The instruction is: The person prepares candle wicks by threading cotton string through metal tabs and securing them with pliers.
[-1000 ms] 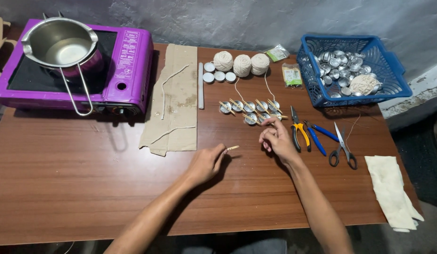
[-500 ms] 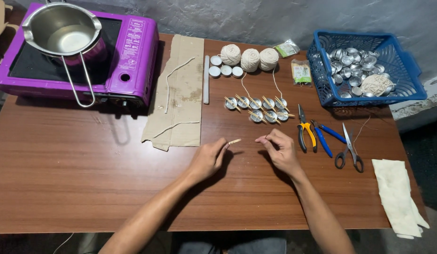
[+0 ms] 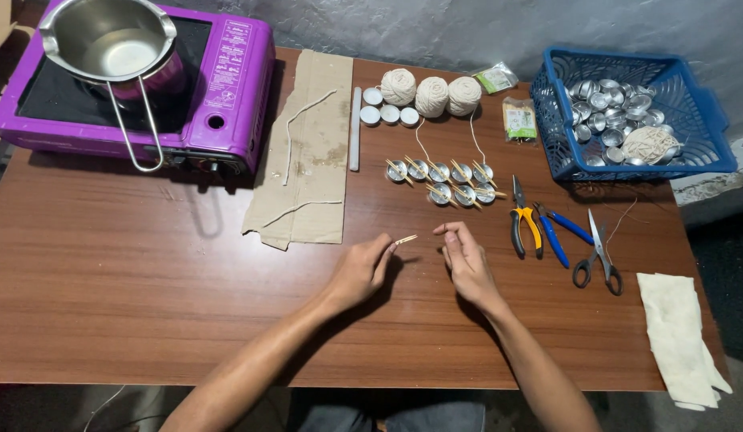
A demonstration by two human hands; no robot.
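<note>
My left hand rests on the brown table and pinches a short wooden stick that points to the right. My right hand lies just right of it, fingers curled with thumb and forefinger together; I cannot tell whether anything thin is between them. Beyond both hands stand two rows of small metal cups with sticks laid across them. Thin strings run from the cups up to three balls of white twine.
A purple portable stove with a steel pot stands back left, next to cardboard with wick pieces. Yellow pliers, blue pliers, scissors, a white cloth and a blue basket of cups lie to the right.
My right hand drew back from the rows of cups toward me and the left hand. The left hand kept the stick, shifting slightly nearer.
</note>
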